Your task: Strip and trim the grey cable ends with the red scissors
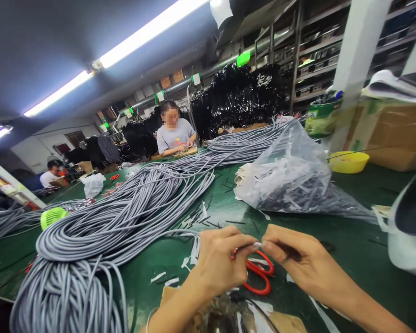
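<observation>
My left hand point(218, 254) is closed in a pinch around the end of a grey cable point(180, 232), which runs to it from the coils on the left. A small whitish tip point(257, 244) shows between the fingertips of both hands. My right hand point(298, 259) is closed too, its thumb and forefinger pinched at that tip; what exactly they grip is too small to make out. Just below and between the hands lie scissors with red handles point(263, 282), partly hidden by my left hand. Under the wrists is a worn board point(287, 322) with white scraps and a dark cord.
Large grey cable coils point(100, 226) cover the left side of the green table point(225, 199). A clear plastic bag point(291, 171) of scraps, a yellow bowl point(350, 162) and a cardboard box point(391, 134) stand at right. A co-worker point(175, 132) sits across the table.
</observation>
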`<state>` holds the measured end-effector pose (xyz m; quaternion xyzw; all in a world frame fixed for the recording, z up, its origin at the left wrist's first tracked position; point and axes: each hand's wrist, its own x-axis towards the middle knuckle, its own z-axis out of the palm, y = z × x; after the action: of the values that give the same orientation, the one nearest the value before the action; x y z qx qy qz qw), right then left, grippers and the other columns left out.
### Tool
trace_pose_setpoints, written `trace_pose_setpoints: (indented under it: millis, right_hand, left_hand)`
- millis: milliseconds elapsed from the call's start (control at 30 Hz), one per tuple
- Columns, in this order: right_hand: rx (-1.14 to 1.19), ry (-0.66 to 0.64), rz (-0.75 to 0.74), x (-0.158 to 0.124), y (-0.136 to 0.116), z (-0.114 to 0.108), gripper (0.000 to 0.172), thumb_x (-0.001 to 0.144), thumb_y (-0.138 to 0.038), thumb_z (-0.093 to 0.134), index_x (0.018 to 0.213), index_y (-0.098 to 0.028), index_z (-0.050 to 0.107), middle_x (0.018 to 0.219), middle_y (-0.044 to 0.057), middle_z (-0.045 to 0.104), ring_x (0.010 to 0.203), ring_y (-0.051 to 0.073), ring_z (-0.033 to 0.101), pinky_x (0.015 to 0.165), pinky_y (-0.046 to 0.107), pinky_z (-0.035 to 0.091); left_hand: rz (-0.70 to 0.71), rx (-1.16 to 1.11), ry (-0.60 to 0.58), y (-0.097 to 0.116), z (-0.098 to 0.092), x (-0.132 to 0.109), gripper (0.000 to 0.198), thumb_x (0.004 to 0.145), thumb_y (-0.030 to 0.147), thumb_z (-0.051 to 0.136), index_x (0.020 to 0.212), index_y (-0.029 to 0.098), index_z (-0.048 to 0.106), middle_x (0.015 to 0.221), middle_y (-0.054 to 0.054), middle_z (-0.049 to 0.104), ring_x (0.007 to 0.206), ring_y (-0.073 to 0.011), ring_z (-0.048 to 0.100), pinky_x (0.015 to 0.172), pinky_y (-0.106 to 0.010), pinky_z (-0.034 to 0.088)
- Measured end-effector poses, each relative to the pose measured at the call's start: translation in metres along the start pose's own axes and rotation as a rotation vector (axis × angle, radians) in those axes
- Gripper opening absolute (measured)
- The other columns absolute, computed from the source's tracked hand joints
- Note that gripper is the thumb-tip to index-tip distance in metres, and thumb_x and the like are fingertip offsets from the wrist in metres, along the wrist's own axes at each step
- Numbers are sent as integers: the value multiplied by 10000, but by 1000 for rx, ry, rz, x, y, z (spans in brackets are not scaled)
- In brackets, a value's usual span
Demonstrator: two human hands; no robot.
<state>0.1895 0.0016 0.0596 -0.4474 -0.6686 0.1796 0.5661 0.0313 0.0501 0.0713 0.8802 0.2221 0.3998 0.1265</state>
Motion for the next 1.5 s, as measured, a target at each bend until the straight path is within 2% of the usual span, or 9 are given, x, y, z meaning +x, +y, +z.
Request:
trace_pose_setpoints:
  millis: [133, 267, 500, 667, 833, 1067, 1233, 1400, 1500]
  right_hand:
    - [81, -11, 214, 6, 4, 5, 594, 803, -712, 513, 512, -208, 392, 513, -50, 303, 463, 96, 281, 396, 227, 243]
    - [295, -127, 485, 7, 13, 11, 639, 688, -809, 536, 527, -222, 343, 505, -68, 267, 454, 81, 217, 383, 220, 181]
    - [505, -166, 667, -3, 18, 20, 654, 665, -837, 530, 547, -221, 342, 435, -104, 212, 399, 51, 132, 382, 203, 129]
    - [297, 32, 483, -4, 18, 19, 598, 721, -806, 507, 664, -211, 517, 512, -82, 258, 435, 81, 188, 359, 206, 168]
    - [183, -53, 357, -9, 15, 24, 584, 833, -734, 404, 596, -208, 501, 529, -33, 374, 480, 117, 329, 379, 212, 284]
    - [148, -68, 340, -11, 6, 22, 494, 876, -619, 433, 594, -217, 484, 529, -36, 398, 482, 122, 334, 396, 211, 311]
    - [194, 80, 361, -14, 10, 29, 513, 847, -641, 482, 562, -215, 469, 503, -49, 333, 455, 109, 283, 368, 210, 254]
    - [276, 253, 404, -6, 12, 24, 568, 778, -758, 476, 563, -235, 418, 472, -67, 282, 396, 100, 253, 334, 217, 245]
    - [193, 220, 369, -5, 4, 18, 547, 796, -710, 500, 552, -229, 408, 501, -48, 331, 421, 103, 280, 345, 217, 261]
  left_hand:
    - [136, 23, 30, 0, 4, -3, 293, 899, 171, 497, 770, 142, 758, 601, -64, 681, 473, -139, 583, 438, -237, 401]
    - [181, -63, 84, -1, 8, -4, 282, 911, 175, 512, 760, 131, 746, 631, -81, 715, 521, -149, 642, 494, -226, 487]
    - [7, 10, 240, -1, 10, -1, 251, 862, 103, 504, 823, 135, 750, 676, -76, 730, 543, -152, 622, 527, -231, 498]
    - [-171, -114, 236, -1, 10, 2, 280, 896, 159, 489, 876, 105, 763, 671, -82, 722, 556, -160, 614, 543, -237, 480]
    - [-292, -245, 251, 0, 12, 1, 296, 906, 213, 498, 883, 79, 760, 725, -103, 736, 605, -170, 631, 574, -237, 472]
    - [-342, -297, 232, 1, 11, -1, 296, 889, 214, 511, 878, 54, 761, 736, -120, 741, 597, -164, 625, 553, -219, 448]
    - [-403, -328, 178, 6, 13, -1, 331, 894, 256, 500, 882, 61, 767, 669, -105, 707, 525, -143, 543, 499, -217, 396]
    - [-448, -395, 29, 13, 21, -5, 346, 877, 258, 499, 936, 48, 768, 607, -70, 631, 490, -117, 440, 475, -220, 326]
    - [-547, -466, 71, 12, 20, -3, 381, 883, 311, 494, 928, 39, 757, 573, -28, 536, 501, -110, 390, 475, -220, 290]
